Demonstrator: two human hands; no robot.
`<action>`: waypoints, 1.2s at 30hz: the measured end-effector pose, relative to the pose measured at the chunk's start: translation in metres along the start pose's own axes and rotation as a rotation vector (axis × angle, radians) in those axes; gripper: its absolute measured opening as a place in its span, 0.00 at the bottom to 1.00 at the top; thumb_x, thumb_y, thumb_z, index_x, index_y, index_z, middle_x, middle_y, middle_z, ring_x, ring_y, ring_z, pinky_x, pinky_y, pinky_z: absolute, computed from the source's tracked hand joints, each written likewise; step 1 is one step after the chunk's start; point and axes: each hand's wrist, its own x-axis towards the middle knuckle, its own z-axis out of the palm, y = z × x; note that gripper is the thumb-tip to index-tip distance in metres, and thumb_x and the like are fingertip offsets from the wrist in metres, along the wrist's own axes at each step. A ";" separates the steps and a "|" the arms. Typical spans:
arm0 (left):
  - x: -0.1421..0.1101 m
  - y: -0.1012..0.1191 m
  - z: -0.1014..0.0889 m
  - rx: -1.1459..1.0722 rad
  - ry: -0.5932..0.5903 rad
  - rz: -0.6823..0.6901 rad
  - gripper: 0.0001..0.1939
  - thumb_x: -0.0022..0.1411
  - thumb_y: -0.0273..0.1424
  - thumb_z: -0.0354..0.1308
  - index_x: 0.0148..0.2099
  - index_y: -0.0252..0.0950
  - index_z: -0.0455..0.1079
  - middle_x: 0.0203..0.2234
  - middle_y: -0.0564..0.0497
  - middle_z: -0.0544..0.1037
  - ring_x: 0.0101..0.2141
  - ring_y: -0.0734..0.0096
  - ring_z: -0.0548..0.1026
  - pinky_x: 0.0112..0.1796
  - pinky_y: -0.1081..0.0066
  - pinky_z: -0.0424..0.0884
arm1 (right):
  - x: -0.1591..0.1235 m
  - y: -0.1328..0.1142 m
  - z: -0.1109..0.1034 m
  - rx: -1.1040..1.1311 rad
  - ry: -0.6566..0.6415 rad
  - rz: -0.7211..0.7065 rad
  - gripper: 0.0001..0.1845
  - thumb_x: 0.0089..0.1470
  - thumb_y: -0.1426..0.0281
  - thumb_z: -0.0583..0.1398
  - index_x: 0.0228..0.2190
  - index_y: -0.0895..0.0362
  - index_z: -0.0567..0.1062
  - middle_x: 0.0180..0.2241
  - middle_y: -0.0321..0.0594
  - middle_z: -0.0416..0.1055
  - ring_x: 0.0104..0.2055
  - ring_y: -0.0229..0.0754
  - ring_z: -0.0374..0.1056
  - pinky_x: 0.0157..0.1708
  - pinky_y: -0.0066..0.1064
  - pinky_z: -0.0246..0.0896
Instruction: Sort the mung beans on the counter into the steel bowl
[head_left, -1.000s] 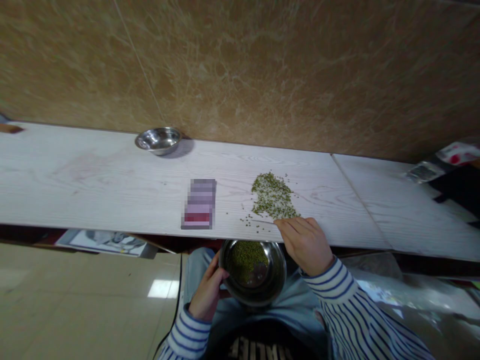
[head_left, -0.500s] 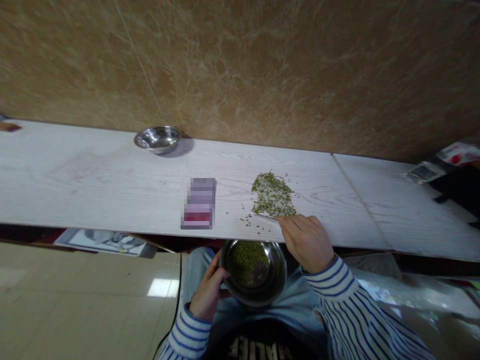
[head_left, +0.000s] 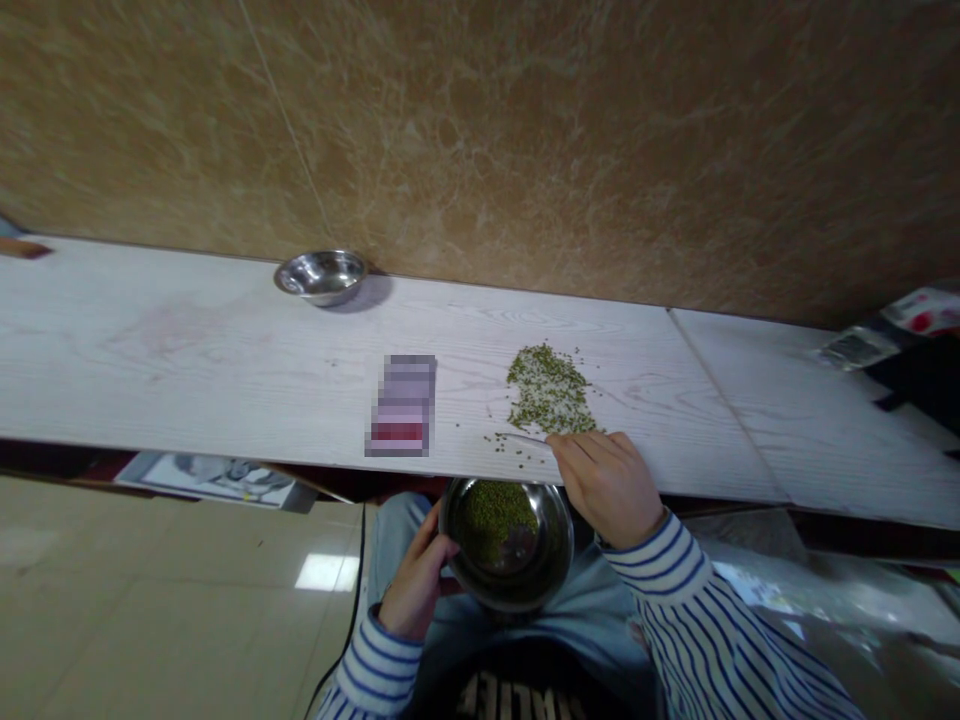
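Note:
My left hand [head_left: 418,580] is closed on the left rim of a steel bowl [head_left: 556,545], thumb over the edge. The bowl sits above my lap, just under the table's front edge, with green mung beans [head_left: 491,515] inside. On the table, my right hand [head_left: 606,485] pinches a thin, slightly curved metal utensil [head_left: 525,438] that points left; its exact kind is unclear. It lies low among a few stray beans, at the near side of a spread-out patch of mung beans [head_left: 551,390].
A second steel bowl [head_left: 321,278] stands near the wall on the whitish table [head_left: 187,370]. A blurred-out phone-like rectangle [head_left: 403,400] lies left of the beans. Packets and a black item [head_left: 926,375] are at the far right. A box [head_left: 217,480] shows below the table.
My right hand has shifted the utensil slightly right and up, then back left beside the stray beans. The left hand and its bowl stay in place. The view has tilted slightly.

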 end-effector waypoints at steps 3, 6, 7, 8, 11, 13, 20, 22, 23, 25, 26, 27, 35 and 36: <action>0.000 0.001 0.001 -0.002 -0.003 -0.006 0.38 0.50 0.27 0.55 0.63 0.47 0.55 0.44 0.48 0.75 0.30 0.69 0.72 0.26 0.69 0.70 | -0.002 0.000 0.001 0.003 0.005 0.005 0.10 0.58 0.74 0.54 0.40 0.57 0.73 0.32 0.37 0.74 0.36 0.41 0.65 0.36 0.34 0.47; -0.002 0.004 0.002 0.001 0.007 -0.008 0.38 0.49 0.27 0.54 0.63 0.47 0.55 0.45 0.48 0.75 0.33 0.67 0.72 0.27 0.69 0.70 | 0.000 -0.001 0.003 -0.007 0.013 0.015 0.11 0.58 0.73 0.54 0.41 0.58 0.73 0.32 0.38 0.74 0.36 0.41 0.66 0.36 0.35 0.47; -0.002 0.004 0.003 0.000 0.014 -0.007 0.38 0.49 0.26 0.54 0.63 0.47 0.56 0.45 0.48 0.74 0.33 0.67 0.72 0.27 0.69 0.70 | 0.001 -0.001 0.004 -0.010 0.016 0.015 0.11 0.58 0.73 0.54 0.41 0.58 0.73 0.32 0.38 0.75 0.36 0.41 0.66 0.36 0.35 0.47; -0.003 0.005 0.003 -0.002 0.020 -0.006 0.38 0.49 0.26 0.54 0.63 0.47 0.56 0.45 0.48 0.75 0.32 0.67 0.72 0.27 0.69 0.70 | 0.003 -0.002 0.004 -0.012 0.019 0.013 0.10 0.58 0.73 0.54 0.41 0.58 0.73 0.32 0.38 0.75 0.35 0.41 0.66 0.36 0.35 0.47; -0.004 0.006 0.002 -0.011 0.026 -0.003 0.38 0.48 0.26 0.54 0.63 0.45 0.56 0.41 0.49 0.75 0.29 0.69 0.71 0.26 0.69 0.69 | 0.006 -0.004 0.006 -0.010 0.024 0.011 0.10 0.58 0.73 0.55 0.40 0.57 0.74 0.32 0.37 0.75 0.36 0.41 0.66 0.36 0.35 0.47; -0.004 0.005 0.000 -0.014 0.024 -0.002 0.38 0.48 0.26 0.54 0.63 0.45 0.57 0.39 0.49 0.75 0.29 0.69 0.71 0.26 0.69 0.69 | 0.007 -0.004 0.006 -0.007 0.019 0.013 0.10 0.58 0.74 0.55 0.41 0.57 0.74 0.32 0.37 0.75 0.36 0.41 0.66 0.36 0.35 0.47; -0.001 0.004 0.000 -0.009 0.015 -0.005 0.38 0.47 0.26 0.55 0.63 0.46 0.57 0.42 0.49 0.75 0.30 0.69 0.72 0.26 0.70 0.69 | 0.009 -0.004 0.005 -0.015 0.025 0.024 0.11 0.58 0.73 0.54 0.42 0.57 0.74 0.33 0.39 0.75 0.36 0.41 0.66 0.36 0.34 0.47; 0.000 0.005 0.000 -0.004 0.011 -0.001 0.38 0.47 0.26 0.55 0.63 0.46 0.56 0.42 0.49 0.75 0.28 0.70 0.71 0.25 0.71 0.68 | 0.012 -0.006 0.005 -0.009 0.017 0.014 0.12 0.59 0.72 0.54 0.42 0.57 0.73 0.33 0.39 0.75 0.36 0.41 0.66 0.36 0.34 0.47; -0.001 0.005 0.001 0.001 0.011 0.000 0.38 0.47 0.26 0.55 0.63 0.46 0.56 0.42 0.49 0.75 0.27 0.71 0.70 0.24 0.71 0.68 | 0.014 -0.008 0.006 -0.006 0.012 0.011 0.12 0.59 0.72 0.54 0.43 0.57 0.73 0.33 0.39 0.75 0.36 0.41 0.66 0.36 0.34 0.48; -0.002 0.005 0.000 0.014 0.012 0.000 0.38 0.48 0.27 0.54 0.63 0.45 0.56 0.42 0.49 0.75 0.25 0.73 0.69 0.22 0.72 0.66 | 0.017 -0.011 0.006 0.000 0.000 0.013 0.12 0.59 0.72 0.53 0.43 0.57 0.73 0.33 0.40 0.75 0.37 0.41 0.66 0.37 0.33 0.48; -0.002 0.005 0.000 0.018 0.011 -0.001 0.38 0.48 0.27 0.54 0.63 0.45 0.55 0.42 0.49 0.75 0.25 0.73 0.69 0.22 0.72 0.66 | 0.019 -0.011 0.006 0.001 -0.006 0.018 0.13 0.60 0.73 0.53 0.43 0.57 0.73 0.33 0.40 0.75 0.37 0.41 0.67 0.37 0.33 0.48; -0.003 0.005 -0.001 0.018 0.013 0.001 0.38 0.48 0.27 0.54 0.63 0.45 0.55 0.42 0.49 0.75 0.26 0.72 0.70 0.22 0.72 0.66 | 0.019 -0.012 0.007 0.000 -0.011 0.027 0.13 0.60 0.73 0.52 0.43 0.58 0.73 0.33 0.41 0.75 0.37 0.41 0.67 0.37 0.33 0.49; -0.002 0.005 0.000 0.030 -0.004 0.006 0.37 0.49 0.27 0.54 0.63 0.46 0.55 0.38 0.51 0.75 0.25 0.72 0.69 0.23 0.71 0.67 | 0.014 -0.007 0.006 -0.028 0.018 0.055 0.12 0.58 0.73 0.53 0.41 0.60 0.73 0.33 0.41 0.75 0.35 0.41 0.68 0.36 0.33 0.50; -0.002 0.005 0.000 0.031 -0.007 0.007 0.36 0.50 0.28 0.54 0.63 0.46 0.56 0.38 0.51 0.75 0.26 0.71 0.69 0.23 0.71 0.67 | 0.014 -0.007 0.006 -0.021 0.017 0.046 0.12 0.59 0.73 0.53 0.42 0.60 0.73 0.33 0.41 0.75 0.36 0.41 0.68 0.36 0.33 0.50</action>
